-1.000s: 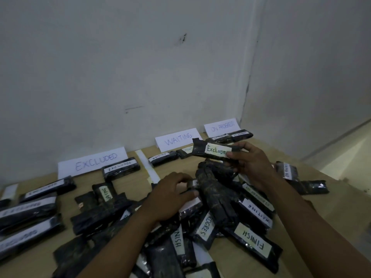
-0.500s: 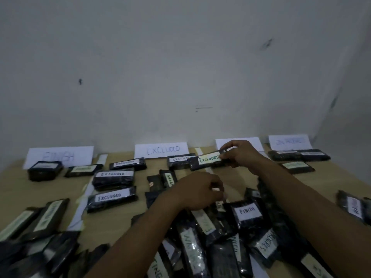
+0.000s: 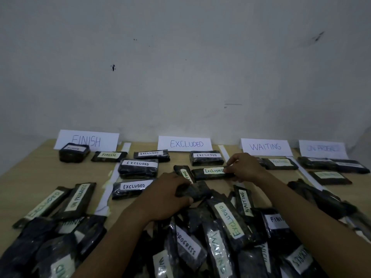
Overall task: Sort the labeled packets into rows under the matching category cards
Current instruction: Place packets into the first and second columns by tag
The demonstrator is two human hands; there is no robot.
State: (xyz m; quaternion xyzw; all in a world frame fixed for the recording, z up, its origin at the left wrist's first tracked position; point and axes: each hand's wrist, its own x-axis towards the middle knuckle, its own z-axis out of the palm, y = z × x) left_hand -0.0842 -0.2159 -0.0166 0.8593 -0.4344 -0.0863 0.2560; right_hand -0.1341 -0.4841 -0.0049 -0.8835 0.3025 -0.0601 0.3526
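A: The right hand (image 3: 246,167) has the green-label Excluded packet (image 3: 210,173) pinched at its right end between thumb and fingertips. It's low over the table (image 3: 30,177) in front of the EXCLUDED card (image 3: 184,143), just nearer us than one of the Excluded packets (image 3: 206,157) laid there. Whether it's touched down, I can't tell.

B: And the left hand (image 3: 168,195)?

A: Its fingers are curled round a dark packet (image 3: 193,192) at the top of the pile (image 3: 220,237), nearer us than the card. No label shows on that one.

B: How would these handle?

A: Light, I'd judge. The wrap is glossy, so it's probably slick and crinkly, with a firmish block inside. Pinching the short end looks best, since that leaves the label readable.

B: Give me the count.

A: Four cards stand in a line: FINISH card (image 3: 88,140) left of the EXCLUDED card, WAITING card (image 3: 266,147) and ON PROGRESS card (image 3: 322,149) to its right. Four Excluded packets lie in front of the card, and the held one makes five. There are two in the row left of it and one visible in the row to its right. The far-right row has three or so, with blurred labels. The pile is too tangled to count.
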